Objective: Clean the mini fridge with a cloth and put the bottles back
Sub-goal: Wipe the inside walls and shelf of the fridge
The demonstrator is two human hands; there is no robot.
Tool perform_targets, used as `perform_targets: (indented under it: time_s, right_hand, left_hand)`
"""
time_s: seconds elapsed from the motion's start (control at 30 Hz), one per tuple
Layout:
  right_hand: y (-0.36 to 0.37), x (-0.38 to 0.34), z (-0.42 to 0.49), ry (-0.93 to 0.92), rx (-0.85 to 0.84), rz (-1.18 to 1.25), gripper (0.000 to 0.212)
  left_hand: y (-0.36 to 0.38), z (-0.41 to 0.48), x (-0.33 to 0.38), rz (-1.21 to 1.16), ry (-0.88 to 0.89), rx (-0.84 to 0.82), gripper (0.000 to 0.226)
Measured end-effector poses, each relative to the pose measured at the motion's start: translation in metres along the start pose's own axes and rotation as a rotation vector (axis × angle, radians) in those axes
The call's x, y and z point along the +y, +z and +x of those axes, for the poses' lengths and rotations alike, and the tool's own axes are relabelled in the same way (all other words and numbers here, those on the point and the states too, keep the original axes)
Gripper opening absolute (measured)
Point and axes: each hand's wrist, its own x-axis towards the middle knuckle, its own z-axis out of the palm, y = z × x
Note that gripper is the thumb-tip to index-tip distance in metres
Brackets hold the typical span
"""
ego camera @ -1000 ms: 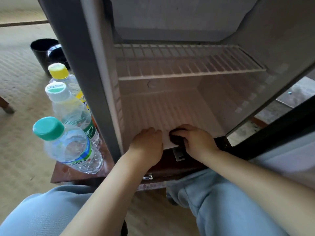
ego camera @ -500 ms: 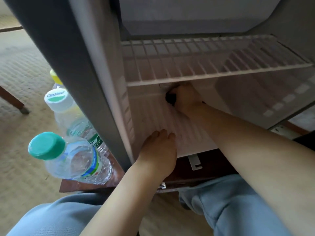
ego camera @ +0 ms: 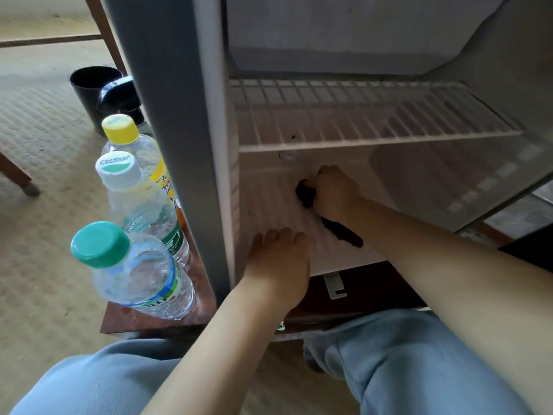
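Black cloth (ego camera: 305,194) — bunched, a tail trailing — gripped by right hand (ego camera: 335,190); left hand (ego camera: 278,259) rests flat.

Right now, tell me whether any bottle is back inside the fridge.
No, the three bottles stand outside, left of the fridge; inside are only the left hand, right hand and cloth.

Bottles (ego camera: 140,205) left of mini fridge (ego camera: 167,115); inside, under wire shelf (ego camera: 359,115), left hand (ego camera: 278,259) before right hand (ego camera: 335,190) and cloth (ego camera: 305,194).

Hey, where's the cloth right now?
In the head view, the cloth lies on the floor inside the mini fridge, gripped by the right hand, below the wire shelf and just beyond the left hand.
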Motion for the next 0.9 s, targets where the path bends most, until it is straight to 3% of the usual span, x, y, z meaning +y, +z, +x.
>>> perform_targets:
  time_s: [0.2, 0.27, 0.37, 0.63, 0.73, 0.9]
  right_hand:
    - [-0.013, 0.001, 0.011, 0.025, -0.035, 0.093, 0.038]
    - [-0.007, 0.003, -0.002, 0.001, -0.077, 0.084, 0.031]
    - [-0.001, 0.000, -0.004, -0.023, -0.105, 0.021, 0.037]
    - [-0.010, -0.014, 0.010, 0.017, -0.031, 0.065, 0.046]
    - [-0.005, -0.008, -0.010, -0.080, -0.069, -0.002, 0.038]
    - [-0.003, -0.012, 0.015, -0.009, -0.028, -0.035, 0.032]
  left_hand:
    - [-0.003, 0.004, 0.001, -0.033, -0.008, 0.007, 0.044]
    - [-0.002, 0.004, 0.004, -0.075, 0.003, 0.004, 0.048]
    - [0.001, 0.001, 0.009, -0.073, 0.018, 0.011, 0.053]
    - [0.001, -0.001, -0.003, -0.097, -0.012, 0.020, 0.050]
    - [0.002, -0.002, -0.002, -0.109, 0.004, 0.012, 0.047]
    - [0.006, -0.003, -0.010, -0.068, 0.009, 0.012, 0.049]
